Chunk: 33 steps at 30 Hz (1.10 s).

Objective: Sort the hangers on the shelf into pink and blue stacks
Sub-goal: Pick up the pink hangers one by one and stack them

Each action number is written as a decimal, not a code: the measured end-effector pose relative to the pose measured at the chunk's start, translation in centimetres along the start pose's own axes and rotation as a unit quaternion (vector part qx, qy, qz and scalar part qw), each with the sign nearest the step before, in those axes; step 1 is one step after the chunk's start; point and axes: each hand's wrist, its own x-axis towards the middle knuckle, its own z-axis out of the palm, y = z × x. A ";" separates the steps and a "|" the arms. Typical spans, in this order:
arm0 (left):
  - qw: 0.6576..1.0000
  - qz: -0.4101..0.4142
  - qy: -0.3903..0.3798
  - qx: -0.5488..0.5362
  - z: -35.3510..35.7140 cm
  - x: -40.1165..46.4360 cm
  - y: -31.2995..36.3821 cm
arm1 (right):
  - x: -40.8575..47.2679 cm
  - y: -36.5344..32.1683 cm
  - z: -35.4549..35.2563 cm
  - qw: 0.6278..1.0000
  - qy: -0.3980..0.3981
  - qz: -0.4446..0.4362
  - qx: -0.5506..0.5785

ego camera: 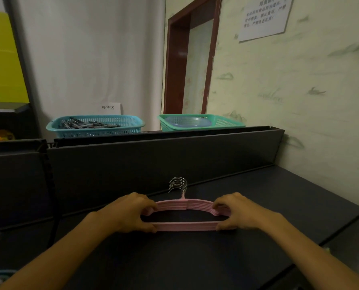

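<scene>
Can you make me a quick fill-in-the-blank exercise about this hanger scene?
1. Both hands, the left hand and the right hand, grip a stack of ____ hangers.
2. The hangers' hooks are made of ____.
3. The blue basket holds dark ____.
4. The green basket stands to the ____ of the blue one.

Answers: pink; metal; pens; right

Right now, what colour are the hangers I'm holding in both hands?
Pink, with silver metal hooks; the hangers show best in the head view.
</scene>
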 end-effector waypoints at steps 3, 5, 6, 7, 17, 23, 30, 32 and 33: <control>1.000 -0.016 -0.005 -0.004 -0.3 0.4 -0.1 | 0.2 -0.1 -0.2 1.000 0.002 0.000 -0.001; 1.000 -0.023 -0.010 -0.004 -0.5 0.5 -0.1 | 0.2 -0.1 -0.4 1.000 -0.006 0.001 0.002; 1.000 -0.023 -0.012 -0.002 -0.5 0.5 -0.1 | 0.3 -0.2 -0.5 1.000 -0.012 0.003 0.003; 1.000 -0.022 -0.015 0.000 -0.6 0.5 0.0 | 0.4 -0.3 -0.6 1.000 -0.019 0.004 0.006; 0.998 -0.037 -0.040 0.014 -0.9 1.0 0.1 | 1.2 -0.8 -0.6 0.999 -0.045 0.021 -0.008; 0.997 -0.052 -0.056 0.020 -0.8 1.3 0.2 | 1.3 -1.0 -0.6 0.997 -0.067 0.029 -0.007; 0.997 -0.054 -0.047 0.009 -0.7 1.6 0.2 | 1.3 -0.9 -0.5 0.998 -0.051 0.015 -0.024; 0.997 -0.056 -0.045 0.005 -0.6 1.6 0.3 | 1.3 -0.8 -0.4 0.998 -0.052 0.011 -0.020; 0.997 -0.058 -0.044 0.002 -0.6 1.6 0.4 | 1.3 -0.8 -0.4 0.998 -0.052 0.011 -0.018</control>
